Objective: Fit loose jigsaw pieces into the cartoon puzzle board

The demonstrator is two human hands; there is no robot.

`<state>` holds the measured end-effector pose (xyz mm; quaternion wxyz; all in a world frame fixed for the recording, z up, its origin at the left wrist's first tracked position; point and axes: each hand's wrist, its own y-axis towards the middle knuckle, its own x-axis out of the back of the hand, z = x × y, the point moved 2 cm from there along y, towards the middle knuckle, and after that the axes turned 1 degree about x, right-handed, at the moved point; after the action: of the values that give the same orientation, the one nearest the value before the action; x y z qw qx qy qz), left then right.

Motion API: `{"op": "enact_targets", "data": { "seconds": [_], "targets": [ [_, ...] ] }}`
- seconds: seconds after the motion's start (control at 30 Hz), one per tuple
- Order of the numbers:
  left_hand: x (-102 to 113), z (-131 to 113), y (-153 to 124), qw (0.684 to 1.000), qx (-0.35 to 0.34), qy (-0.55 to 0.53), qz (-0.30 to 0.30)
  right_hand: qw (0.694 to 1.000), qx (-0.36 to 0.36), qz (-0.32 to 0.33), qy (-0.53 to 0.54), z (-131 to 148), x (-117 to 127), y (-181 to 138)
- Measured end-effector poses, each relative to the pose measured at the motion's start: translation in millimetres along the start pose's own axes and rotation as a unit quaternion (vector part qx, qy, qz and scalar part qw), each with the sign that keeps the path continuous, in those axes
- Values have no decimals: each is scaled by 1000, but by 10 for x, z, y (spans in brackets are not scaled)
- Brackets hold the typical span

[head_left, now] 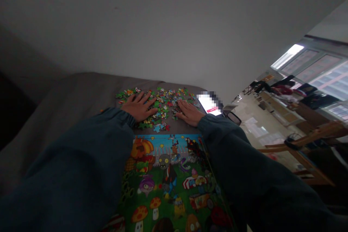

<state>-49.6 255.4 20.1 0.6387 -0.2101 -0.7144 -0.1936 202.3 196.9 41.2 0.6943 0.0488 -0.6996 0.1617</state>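
Sleeves: dark blue-green, closest to the camera, reaching forward along both sides of a printed picture.
Printed picture: a colourful cartoon sheet between the forearms, with a grey zombie figure near its middle, a pumpkin at upper left and spotted mushrooms lower down.
Puzzle pieces: a loose, mostly green and multicoloured spread just beyond the picture's far edge, under and between the hands; a few light blue ones lie near that edge.
Left hand: palm down on the left part of the spread, fingers straight and fanned wide, gripping nothing visible; what lies beneath the palm is hidden.
Right hand: palm down at the right side of the pieces, fingers extended and closer together, thumb apart; no grip on a piece shows, its underside is hidden.
Phone: lit white screen, just beyond the right wrist, partly pixelated.
Grey cloth: covers the surface beneath the pieces, meeting a pale wall.
Room at right: wooden chair, bright windows.
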Motion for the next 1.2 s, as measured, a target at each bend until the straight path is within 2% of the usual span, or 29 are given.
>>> {"op": "enact_targets", "data": {
  "seconds": [0.13,0.27,0.4,0.53,0.6,0.7,0.83,0.97,1.2],
  "targets": [
    [5,-6,-5,1000,-1,-9,4,1000,12,0,6,-49,-25,-138],
    [21,-8,-14,1000,-4,-8,4,999,46,0,18,23,-90,-345],
    [30,-7,-27,1000,-8,-6,5,998,54,29,6,138,-127,-547],
    [32,-7,-34,1000,-10,-7,6,994,94,55,-20,230,-82,-679],
    [30,-7,-34,1000,-9,-8,8,995,75,53,-32,237,-29,-665],
    [36,-11,-40,1000,-6,-10,1,998,37,17,-42,261,39,-567],
    [48,-23,-55,1000,-9,-15,-8,994,77,-23,-74,392,4,-451],
    [38,-21,-48,1000,-12,-23,-11,993,89,1,-75,436,-76,-441],
    [18,-20,-34,1000,-6,-16,-6,992,98,52,-59,240,7,-531]
  ]
}}
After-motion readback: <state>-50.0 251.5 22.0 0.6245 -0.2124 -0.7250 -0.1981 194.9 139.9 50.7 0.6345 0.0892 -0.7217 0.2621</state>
